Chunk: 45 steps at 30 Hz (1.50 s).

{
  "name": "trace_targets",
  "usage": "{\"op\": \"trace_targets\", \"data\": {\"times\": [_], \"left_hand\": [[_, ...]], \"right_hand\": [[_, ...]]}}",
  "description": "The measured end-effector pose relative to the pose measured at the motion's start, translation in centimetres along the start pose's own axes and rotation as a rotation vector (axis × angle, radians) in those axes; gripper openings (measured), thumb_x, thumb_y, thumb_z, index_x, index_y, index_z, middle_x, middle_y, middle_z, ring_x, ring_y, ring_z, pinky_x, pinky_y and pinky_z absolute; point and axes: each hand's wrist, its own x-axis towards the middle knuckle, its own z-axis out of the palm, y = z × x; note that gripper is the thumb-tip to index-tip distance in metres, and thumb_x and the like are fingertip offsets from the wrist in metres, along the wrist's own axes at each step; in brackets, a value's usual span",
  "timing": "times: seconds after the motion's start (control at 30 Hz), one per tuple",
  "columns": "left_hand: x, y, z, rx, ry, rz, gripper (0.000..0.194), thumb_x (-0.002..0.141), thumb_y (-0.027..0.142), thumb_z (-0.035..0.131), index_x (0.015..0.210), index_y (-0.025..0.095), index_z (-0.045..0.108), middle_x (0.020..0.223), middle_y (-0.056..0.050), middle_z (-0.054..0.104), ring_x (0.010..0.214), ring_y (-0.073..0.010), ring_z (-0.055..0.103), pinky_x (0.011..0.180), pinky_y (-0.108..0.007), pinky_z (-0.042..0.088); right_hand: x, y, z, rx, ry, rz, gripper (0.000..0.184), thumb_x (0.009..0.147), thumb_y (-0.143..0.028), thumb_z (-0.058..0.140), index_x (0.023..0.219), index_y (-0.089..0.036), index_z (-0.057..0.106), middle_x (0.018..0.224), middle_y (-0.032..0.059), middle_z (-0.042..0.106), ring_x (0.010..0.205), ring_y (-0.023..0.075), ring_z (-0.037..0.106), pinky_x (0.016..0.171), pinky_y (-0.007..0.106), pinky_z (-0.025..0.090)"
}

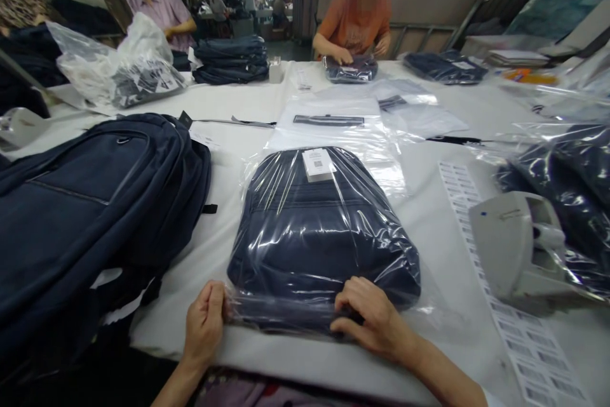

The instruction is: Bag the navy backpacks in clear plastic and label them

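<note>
A navy backpack (305, 223) lies flat inside a clear plastic bag (286, 312) in front of me, its lower edge towards my body. A white tag (318, 164) shows through the film near the far end. At the near left corner my left hand (206, 318) is closed on the bag's edge, fingers curled in. My right hand (365, 315) grips the near edge right of the middle, with fingers on top and the thumb nearer me. What lies under its fingers is partly hidden.
To the left are unwrapped navy backpacks (95, 191). Flat plastic bags (328, 118) lie beyond the wrapped one. On the right are a label strip (505, 312), a grey label device (509, 242) and another wrapped bundle (567, 185). Two people work across the white table (238, 99).
</note>
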Motion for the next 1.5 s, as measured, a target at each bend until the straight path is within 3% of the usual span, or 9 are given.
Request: {"op": "trace_targets", "data": {"times": [0.33, 0.53, 0.67, 0.9, 1.07, 1.13, 1.23, 1.37, 1.5], "left_hand": [[0.4, 1.1, -3.2, 0.036, -0.368, 0.306, 0.035, 0.070, 0.050, 0.074, 0.077, 0.019, 0.058, 0.073, 0.001, 0.053, 0.069, -0.0150, 0.050, 0.063, -0.024, 0.040], [-0.6, 1.5, -1.3, 0.117, -0.003, 0.012, 0.041, 0.092, 0.041, 0.044, 0.057, 0.019, 0.047, 0.050, 0.005, 0.044, 0.047, -0.0110, 0.043, 0.049, -0.023, 0.035], [-0.4, 1.2, -0.9, 0.173, -0.009, -0.070, 0.041, 0.090, 0.046, 0.045, 0.058, 0.020, 0.047, 0.048, 0.005, 0.045, 0.046, -0.0117, 0.045, 0.049, -0.022, 0.036], [2.2, 1.8, -1.3, 0.329, -0.122, 0.066, 0.038, 0.088, 0.046, 0.048, 0.063, 0.019, 0.055, 0.066, 0.001, 0.056, 0.065, -0.0145, 0.055, 0.060, -0.022, 0.043], [-0.2, 2.9, -2.4, 0.426, 0.219, 0.365, 0.021, 0.091, 0.034, 0.047, 0.104, 0.021, 0.056, 0.093, -0.006, 0.061, 0.077, -0.0196, 0.057, 0.064, -0.030, 0.047], [-2.3, 3.6, -2.1, 0.400, 0.018, 0.822, 0.020, 0.091, 0.025, 0.044, 0.109, 0.024, 0.054, 0.095, -0.009, 0.060, 0.078, -0.0214, 0.056, 0.061, -0.032, 0.047], [-4.0, 5.4, 0.8, 0.327, -0.626, 1.258, 0.021, 0.093, 0.023, 0.039, 0.092, 0.029, 0.059, 0.081, -0.004, 0.061, 0.062, -0.0162, 0.054, 0.052, -0.028, 0.044], [-1.7, 8.7, 7.3, 0.403, -0.969, 1.418, 0.033, 0.096, 0.032, 0.037, 0.070, 0.025, 0.057, 0.063, 0.000, 0.056, 0.053, -0.0128, 0.049, 0.047, -0.027, 0.039], [1.3, 10.6, 11.1, 0.641, -0.963, 1.188, 0.029, 0.096, 0.028, 0.034, 0.080, 0.020, 0.057, 0.076, -0.002, 0.059, 0.061, -0.0126, 0.054, 0.048, -0.024, 0.038]], "right_hand": [[-0.2, -0.1, 0.2, 0.044, 0.008, -0.049, 0.025, 0.094, -0.030, 0.050, 0.073, -0.018, 0.056, 0.069, 0.0015, 0.056, 0.066, 0.0140, 0.047, 0.062, 0.030, 0.032], [-0.1, -0.4, 0.1, 0.031, 0.043, 0.003, 0.023, 0.094, -0.027, 0.049, 0.073, -0.019, 0.056, 0.069, 0.0015, 0.058, 0.064, 0.0139, 0.049, 0.061, 0.029, 0.035], [0.3, -0.5, 0.2, -0.017, 0.029, -0.017, 0.024, 0.094, -0.023, 0.046, 0.074, -0.019, 0.057, 0.067, 0.0015, 0.057, 0.061, 0.0133, 0.048, 0.059, 0.029, 0.035], [0.9, -0.5, 0.7, -0.167, 0.039, -0.007, 0.030, 0.093, -0.024, 0.045, 0.065, -0.018, 0.054, 0.061, 0.0011, 0.052, 0.057, 0.0128, 0.046, 0.058, 0.028, 0.033], [0.9, -0.5, 0.9, -0.176, 0.071, 0.001, 0.031, 0.092, -0.024, 0.046, 0.061, -0.019, 0.052, 0.059, -0.0004, 0.050, 0.056, 0.0117, 0.044, 0.057, 0.027, 0.032], [0.9, -0.5, 1.0, -0.178, 0.077, -0.002, 0.031, 0.091, -0.024, 0.047, 0.061, -0.019, 0.051, 0.059, -0.0007, 0.050, 0.056, 0.0116, 0.044, 0.057, 0.027, 0.032], [0.9, -0.5, 0.9, -0.187, 0.070, -0.006, 0.030, 0.091, -0.024, 0.047, 0.062, -0.019, 0.051, 0.059, -0.0009, 0.050, 0.056, 0.0115, 0.044, 0.057, 0.027, 0.031], [0.5, -0.4, 1.1, -0.228, 0.056, 0.007, 0.029, 0.090, -0.024, 0.045, 0.063, -0.019, 0.050, 0.060, -0.0004, 0.052, 0.057, 0.0125, 0.046, 0.057, 0.027, 0.032], [0.0, -0.2, 1.8, -0.250, 0.041, 0.066, 0.021, 0.082, -0.019, 0.047, 0.062, -0.020, 0.050, 0.060, 0.0004, 0.053, 0.056, 0.0138, 0.047, 0.056, 0.028, 0.034]]}}
